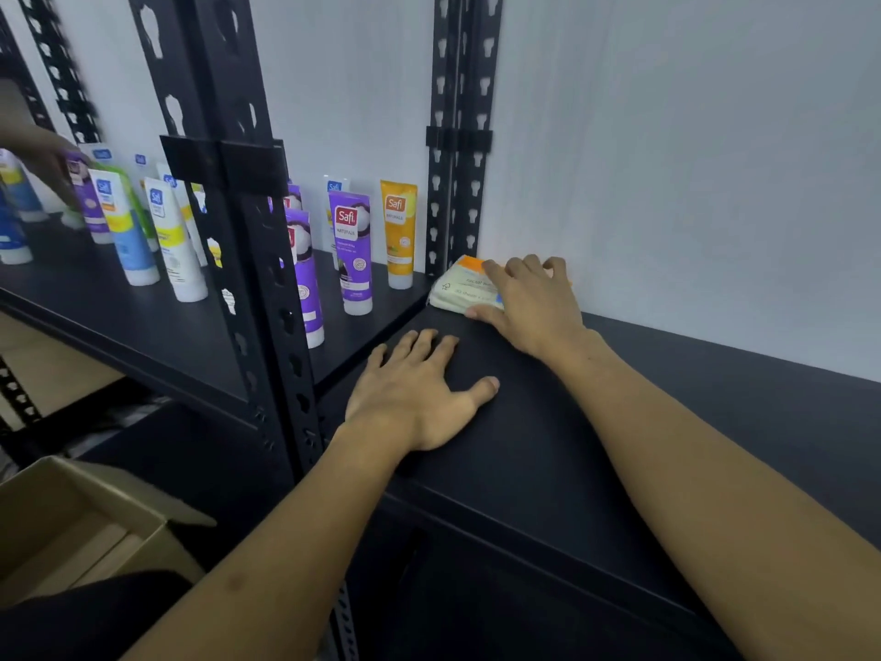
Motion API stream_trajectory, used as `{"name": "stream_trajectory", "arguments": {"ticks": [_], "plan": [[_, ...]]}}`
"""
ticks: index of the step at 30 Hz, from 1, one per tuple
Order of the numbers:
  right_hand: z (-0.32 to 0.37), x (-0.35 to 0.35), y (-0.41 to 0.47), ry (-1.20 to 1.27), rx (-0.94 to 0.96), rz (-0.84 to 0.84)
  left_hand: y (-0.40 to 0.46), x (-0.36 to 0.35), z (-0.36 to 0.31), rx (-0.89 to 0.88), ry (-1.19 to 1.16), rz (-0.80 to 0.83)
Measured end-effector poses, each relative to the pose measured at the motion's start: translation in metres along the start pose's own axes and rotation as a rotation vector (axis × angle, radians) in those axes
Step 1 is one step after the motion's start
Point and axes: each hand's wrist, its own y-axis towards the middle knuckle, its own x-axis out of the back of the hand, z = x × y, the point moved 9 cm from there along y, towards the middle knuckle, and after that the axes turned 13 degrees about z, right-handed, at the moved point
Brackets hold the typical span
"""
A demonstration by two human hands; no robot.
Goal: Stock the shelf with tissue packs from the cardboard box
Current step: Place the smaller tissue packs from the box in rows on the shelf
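— At the back left corner of the black shelf (619, 422), hard against the white wall (667, 159) and beside the slotted upright (457, 183): one tissue pack (460, 291), pale with an orange patch, lying flat.

— Held, or let go?

— Held, by the look of it. Right hand (529, 302) over the pack's right end, fingers curled across the top, thumb low along the near edge. Seating it into the corner, most likely.

— And the other hand?

— Left hand (419, 393) flat on the bare shelf just in front, fingers straight and spread, grasping nothing. Near the pack, not touching.

— Stage of the job?

— Early, judging by the shelf: a single pack in place, the rest of this board bare. Placing step close to finished.

— Next, then?

— Probably releasing the right hand without dragging the pack out of the corner, then down to the cardboard box (86, 527) at lower left, flaps open, well below the shelf. Contents hard to make out from here; pale shapes inside, nothing surer.

— Anything to mind?

— Soft wrapping, so likely to squash under a firm grip. Second pack best set snug against the first for a straight row. Tubes (353, 250) on the neighbouring shelf stand apart beyond the upright; another person's hand (43, 155), blurred, at work among them far left. No business of this task.
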Motion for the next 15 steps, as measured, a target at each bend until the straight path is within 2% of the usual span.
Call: {"name": "stream_trajectory", "arguments": {"ticks": [15], "plan": [[0.006,-0.015,-0.001,0.111,-0.006,0.082,-0.002,0.001,0.0,0.008,-0.018,-0.003]]}}
